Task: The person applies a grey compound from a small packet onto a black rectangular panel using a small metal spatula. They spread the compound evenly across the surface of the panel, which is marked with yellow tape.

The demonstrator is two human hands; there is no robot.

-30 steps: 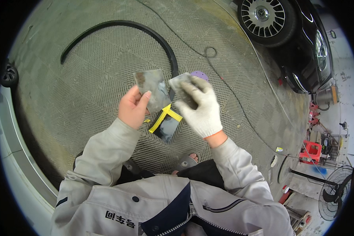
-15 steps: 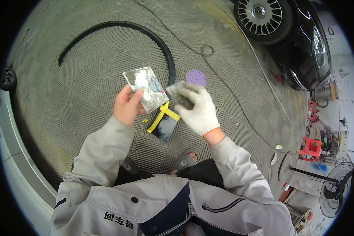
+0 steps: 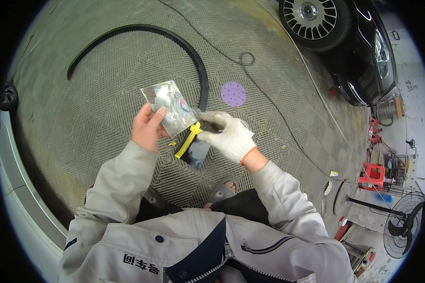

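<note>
Pinching a smeared, shiny plate (image 3: 174, 106) by its left edge in the bare left hand (image 3: 148, 127), above the floor (image 3: 118, 106), well in from its right edge; curling the gloved right hand (image 3: 229, 137), half closed beside the plate, around a mostly hidden thin piece (image 3: 250, 130)

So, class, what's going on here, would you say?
A person's bare left hand holds a smeared rectangular plate. The white-gloved right hand, close beside it, grips a second plate, mostly hidden. Just below in view is a dark panel with yellow tape; a purple perforated sanding disc lies on the ribbed floor.
</note>
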